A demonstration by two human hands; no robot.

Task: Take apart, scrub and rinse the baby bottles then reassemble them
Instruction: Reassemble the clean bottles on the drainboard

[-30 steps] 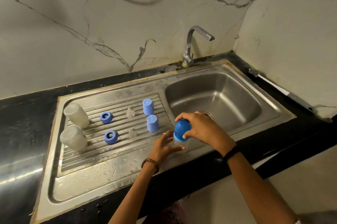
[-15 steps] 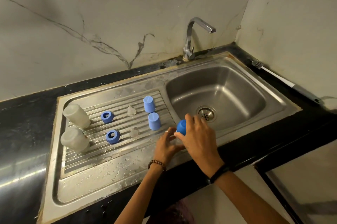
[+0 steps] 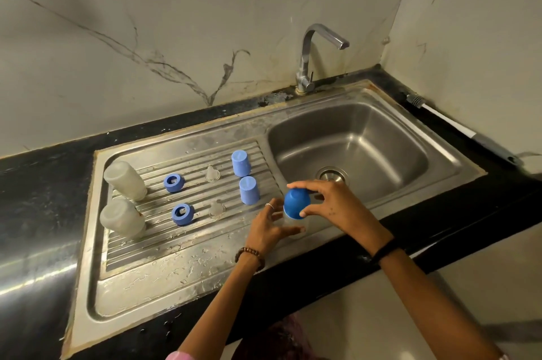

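A clear baby bottle (image 3: 294, 224) with a blue cap (image 3: 296, 202) stands at the sink's front rim. My left hand (image 3: 268, 227) grips its clear body from the left. My right hand (image 3: 337, 204) grips the blue cap from the right, fingers curled over its top. On the ribbed drainboard (image 3: 164, 230) stand two upturned clear bottles (image 3: 125, 180) (image 3: 121, 219), two blue collar rings (image 3: 174, 183) (image 3: 183, 214), two clear teats (image 3: 212, 174) (image 3: 217, 209) and two blue caps (image 3: 241, 163) (image 3: 249, 190).
The steel basin (image 3: 381, 151) with its drain (image 3: 332, 174) lies right of the drainboard, the tap (image 3: 311, 60) behind it. A bottle brush (image 3: 466, 132) lies on the black counter by the right wall. Marble walls close the back and right.
The bottle is back upright at the sink rim, its blue cap in full view again after my right hand covered it. Both hands keep hold; the view has shifted slightly.
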